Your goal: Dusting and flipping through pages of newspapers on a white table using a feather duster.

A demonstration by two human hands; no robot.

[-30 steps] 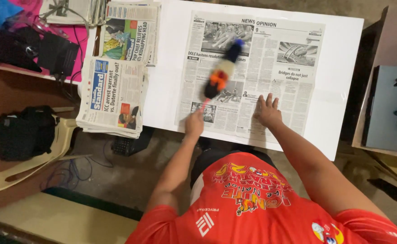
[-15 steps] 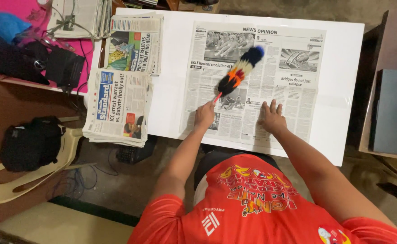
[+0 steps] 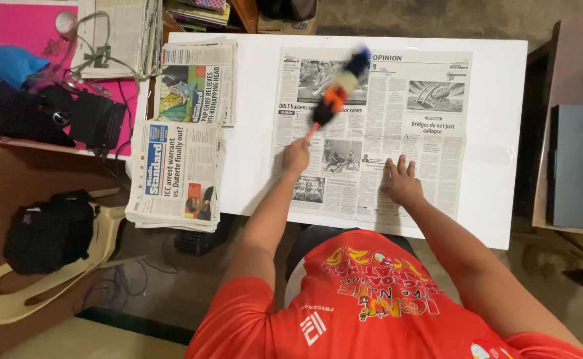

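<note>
- While the left hand (image 3: 296,157) is closed in a grip round the thin red handle of a feather duster (image 3: 339,90), its arm reaches straight forward over the near edge of the worktop (image 3: 504,143).
- The duster slants up and to the right from that fist; its fluffy head – orange, pale and dark blue – is blurred and lies over the upper middle of the open newspaper (image 3: 371,136).
- The right hand (image 3: 401,182) lies flat on the lower right part of the same page, fingers spread and pointing away from the body, holding nothing – just pressing the paper down.
- One duster, and one sheet of newspaper spread flat on the white worktop.
- Two stacks of folded newspapers (image 3: 178,133) sit at the left end of the worktop, one behind the other, the nearer one overhanging the edge.
- One black bag (image 3: 51,231) rests on one pale plastic chair (image 3: 45,289) to the left, below the worktop.
</note>
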